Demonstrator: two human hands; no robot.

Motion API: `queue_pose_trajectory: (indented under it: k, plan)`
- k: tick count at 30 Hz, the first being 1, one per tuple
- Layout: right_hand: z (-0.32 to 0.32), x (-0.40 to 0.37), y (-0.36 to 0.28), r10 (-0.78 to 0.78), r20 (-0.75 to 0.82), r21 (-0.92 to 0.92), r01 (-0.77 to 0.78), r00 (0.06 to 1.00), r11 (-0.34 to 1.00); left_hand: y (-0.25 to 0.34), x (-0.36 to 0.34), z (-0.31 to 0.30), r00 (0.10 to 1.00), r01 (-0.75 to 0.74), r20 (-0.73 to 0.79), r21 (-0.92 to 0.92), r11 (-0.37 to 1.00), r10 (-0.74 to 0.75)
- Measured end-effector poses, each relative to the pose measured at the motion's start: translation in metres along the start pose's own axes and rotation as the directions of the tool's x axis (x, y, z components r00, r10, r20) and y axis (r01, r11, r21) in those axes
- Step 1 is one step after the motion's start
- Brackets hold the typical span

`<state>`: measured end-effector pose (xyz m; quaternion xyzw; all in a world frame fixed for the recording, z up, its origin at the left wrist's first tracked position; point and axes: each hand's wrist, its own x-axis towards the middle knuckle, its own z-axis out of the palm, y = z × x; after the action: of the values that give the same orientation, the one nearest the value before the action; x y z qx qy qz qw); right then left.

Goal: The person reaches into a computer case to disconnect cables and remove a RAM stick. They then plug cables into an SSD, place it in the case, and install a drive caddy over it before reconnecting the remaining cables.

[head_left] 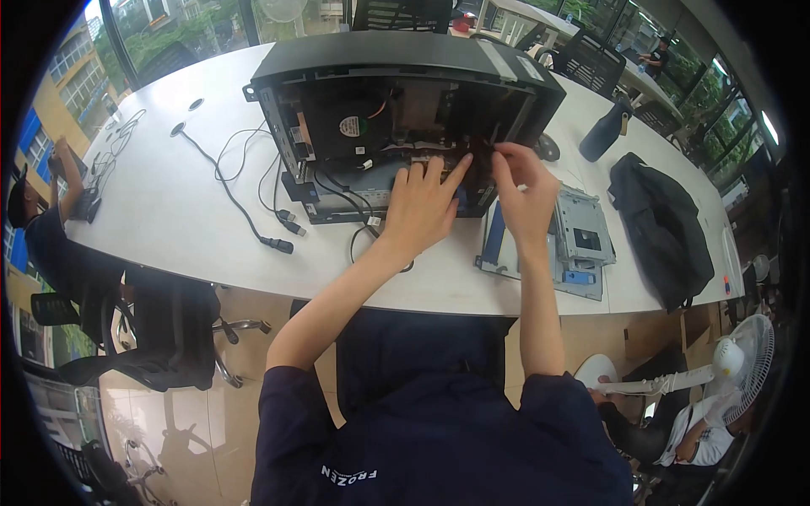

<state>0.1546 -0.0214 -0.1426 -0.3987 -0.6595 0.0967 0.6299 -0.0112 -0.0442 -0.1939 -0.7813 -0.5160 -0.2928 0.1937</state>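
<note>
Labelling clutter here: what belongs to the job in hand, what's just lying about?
Job:
- Open computer case, left hand and right hand at its opening
- Metal bracket assembly beside it, probably

Lying about:
- Bottle
- Dark cloth item
- Mouse
- Power cord, apparently

White table (337,282), black computer case (388,55).
</note>
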Motion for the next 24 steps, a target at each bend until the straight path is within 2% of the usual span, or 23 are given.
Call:
queue_pose_trajectory:
  k: [2, 3, 4, 6, 9, 13, 15, 18, 24]
  plan:
    - [0.001, 0.009, -0.01, 0.101, 0.18, -0.116, -0.081, 0.978, 0.99, 0.001, -0.002, -0.001, 1.0, -0.005, -0.021, -0.018, 1.0, 0.005]
    - [-0.002, 0.016, -0.024, 0.189, 0.219, -0.173, -0.152, 0.957, 0.973, 0.001, -0.003, 0.001, 1.0, -0.002, -0.023, -0.024, 1.0, 0.002]
    - [-0.001, 0.02, -0.031, 0.184, 0.223, -0.176, -0.147, 0.957, 0.973, 0.0, -0.004, 0.002, 0.999, -0.011, -0.034, -0.019, 1.0, 0.01]
    - [0.001, 0.023, -0.04, 0.267, 0.361, -0.299, -0.161, 0.894, 0.941, -0.001, -0.006, 0.006, 0.999, -0.016, -0.047, -0.019, 1.0, 0.015]
    - [0.014, 0.02, -0.038, 0.29, 0.409, -0.345, -0.148, 0.865, 0.927, 0.0, -0.008, 0.009, 0.999, -0.009, -0.046, -0.045, 0.999, 0.007]
    - [0.032, 0.013, -0.013, 0.252, 0.39, -0.39, -0.088, 0.886, 0.916, 0.0, -0.01, 0.007, 0.999, -0.01, -0.041, -0.046, 0.999, 0.008]
    - [0.039, 0.007, -0.005, 0.11, 0.27, -0.395, 0.006, 0.957, 0.919, 0.001, -0.011, 0.009, 1.0, -0.019, -0.023, -0.05, 0.999, 0.018]
    - [0.043, 0.007, -0.006, 0.159, 0.246, -0.468, -0.027, 0.956, 0.883, 0.001, -0.011, 0.01, 0.999, -0.022, -0.046, -0.057, 0.998, 0.02]
    - [0.043, 0.006, -0.003, 0.155, 0.221, -0.445, -0.042, 0.963, 0.895, 0.001, -0.01, 0.009, 0.998, -0.005, -0.064, -0.079, 0.997, 0.0]
